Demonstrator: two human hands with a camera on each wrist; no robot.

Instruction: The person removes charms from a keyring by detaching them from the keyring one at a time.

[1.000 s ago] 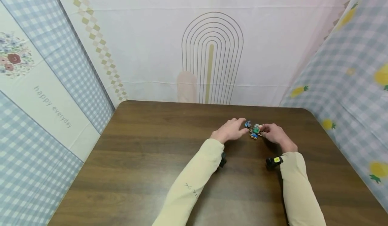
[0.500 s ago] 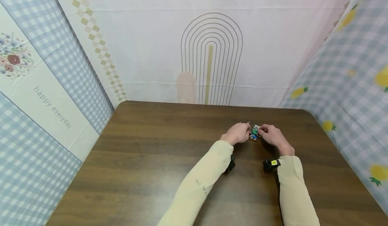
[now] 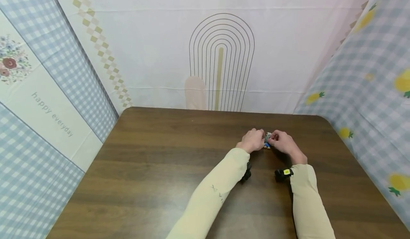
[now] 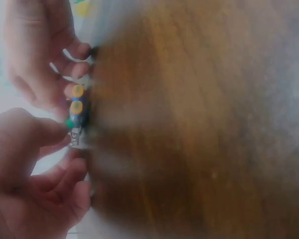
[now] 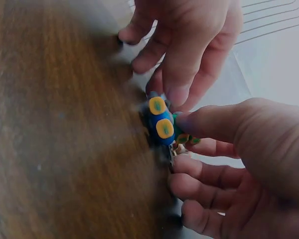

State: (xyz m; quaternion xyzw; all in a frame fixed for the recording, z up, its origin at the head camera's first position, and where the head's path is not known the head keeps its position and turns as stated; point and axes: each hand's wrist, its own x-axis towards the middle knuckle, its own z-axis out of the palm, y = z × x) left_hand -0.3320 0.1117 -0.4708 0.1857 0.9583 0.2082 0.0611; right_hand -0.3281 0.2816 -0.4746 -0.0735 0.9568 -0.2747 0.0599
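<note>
Toy [image 5: 162, 119] pinched from both sides by left hand [image 3: 252, 140] and right hand [image 3: 284, 143] (left seen apart a second ago); better steadied, presumably.

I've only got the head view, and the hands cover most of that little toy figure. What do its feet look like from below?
Observer: In the right wrist view, the toy figure shows two orange soles, each with a greenish centre.
Operator: Where's the right thumb?
Observer: Right wrist view again: the right hand has its thumb against the green part.
Operator: Anything metal there?
Observer: The left wrist view shows a metal-looking link near the left hand's thumb; too blurred to tell what it joins.
</note>
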